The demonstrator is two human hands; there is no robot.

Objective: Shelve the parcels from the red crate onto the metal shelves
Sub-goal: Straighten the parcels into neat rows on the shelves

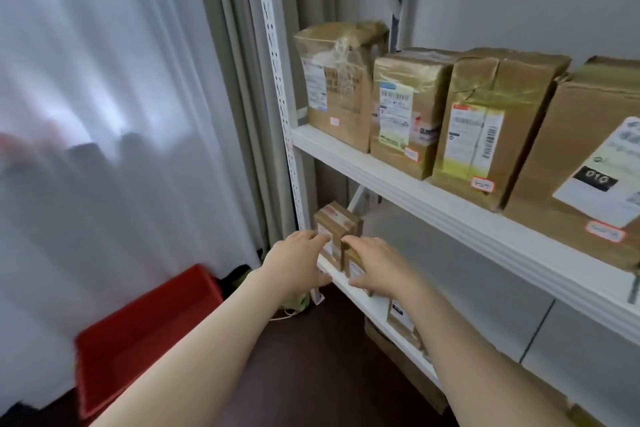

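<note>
Both hands at left end of lower shelf [372,309]. Left hand [298,255] loosely open, fingertips against upright small parcel [337,222]. Right hand [377,264] curled over shorter parcel [354,269] just beside it. Red crate [145,333] on floor, left. 4 parcels [408,114] on upper shelf [450,209].

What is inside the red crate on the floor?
Only the red crate's bare red inside shows; no parcel is visible there. The person's left forearm covers its near right corner, so that part cannot be checked.
</note>
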